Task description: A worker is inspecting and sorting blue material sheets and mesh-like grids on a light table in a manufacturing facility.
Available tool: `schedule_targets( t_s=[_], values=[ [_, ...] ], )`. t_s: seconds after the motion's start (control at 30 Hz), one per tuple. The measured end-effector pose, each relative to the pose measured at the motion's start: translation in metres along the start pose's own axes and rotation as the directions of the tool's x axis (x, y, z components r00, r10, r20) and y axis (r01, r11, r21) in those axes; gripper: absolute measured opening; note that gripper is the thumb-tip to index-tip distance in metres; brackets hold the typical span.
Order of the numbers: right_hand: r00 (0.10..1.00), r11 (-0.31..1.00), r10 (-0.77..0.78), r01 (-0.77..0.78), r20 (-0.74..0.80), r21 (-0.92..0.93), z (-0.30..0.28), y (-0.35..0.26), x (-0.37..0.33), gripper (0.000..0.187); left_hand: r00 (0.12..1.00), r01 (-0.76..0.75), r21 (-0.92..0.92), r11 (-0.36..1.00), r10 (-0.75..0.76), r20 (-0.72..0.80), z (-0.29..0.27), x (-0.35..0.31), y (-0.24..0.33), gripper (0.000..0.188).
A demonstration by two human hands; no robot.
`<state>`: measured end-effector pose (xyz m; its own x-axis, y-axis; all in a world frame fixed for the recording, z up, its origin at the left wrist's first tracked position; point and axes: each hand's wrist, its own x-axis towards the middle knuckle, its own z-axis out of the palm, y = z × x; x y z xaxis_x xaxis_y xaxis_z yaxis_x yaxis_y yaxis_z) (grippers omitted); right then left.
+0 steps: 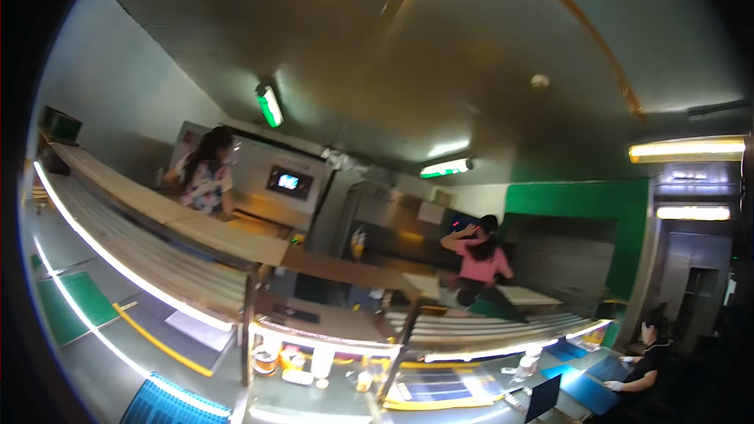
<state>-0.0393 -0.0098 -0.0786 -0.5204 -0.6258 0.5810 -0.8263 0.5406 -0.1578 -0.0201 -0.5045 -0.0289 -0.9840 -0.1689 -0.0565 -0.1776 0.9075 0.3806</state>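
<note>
Neither my left hand nor my right hand shows in the head view, so what they hold or touch is hidden. Low in the picture, a blue patterned sheet or panel (pixel 169 404) lies on the grey bench (pixel 275 404). Left of it are a green mat (pixel 76 306) and a dark panel with a yellow edge (pixel 173 334). Jars and small containers (pixel 292 359) stand at the middle of the bench. A blue-and-white striped panel with a yellow border (pixel 440 385) lies to their right.
A long shelf with bright strip lights (pixel 149 263) crosses above the bench. Beyond it are a person in a floral top (pixel 208 180) and one in pink (pixel 481 263). At far right, a person in dark clothing (pixel 648 365) works over blue panels (pixel 593 385). A grey machine (pixel 259 177) has a lit screen.
</note>
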Motion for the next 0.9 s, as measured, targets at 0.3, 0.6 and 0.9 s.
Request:
schedule_targets(
  t_s=[0.3,0.6,0.9],
  values=[
    [0.987,0.99,0.137,-0.134,0.086,-0.042,-0.042,0.009,0.024,0.02,0.944,-0.164,0.034,0.986,0.167,-0.286,0.003,0.009,0.04,0.058],
    [0.969,0.98,0.198,-0.198,0.15,-0.014,-0.047,-0.015,0.049,0.03,0.964,-0.221,-0.04,0.974,0.212,-0.16,0.004,-0.038,0.016,0.065],
    [0.961,0.982,0.19,-0.186,0.201,-0.038,-0.065,-0.017,0.059,0.03,0.958,-0.272,0.072,0.96,0.277,-0.079,-0.011,-0.082,0.022,0.061]
  ],
)
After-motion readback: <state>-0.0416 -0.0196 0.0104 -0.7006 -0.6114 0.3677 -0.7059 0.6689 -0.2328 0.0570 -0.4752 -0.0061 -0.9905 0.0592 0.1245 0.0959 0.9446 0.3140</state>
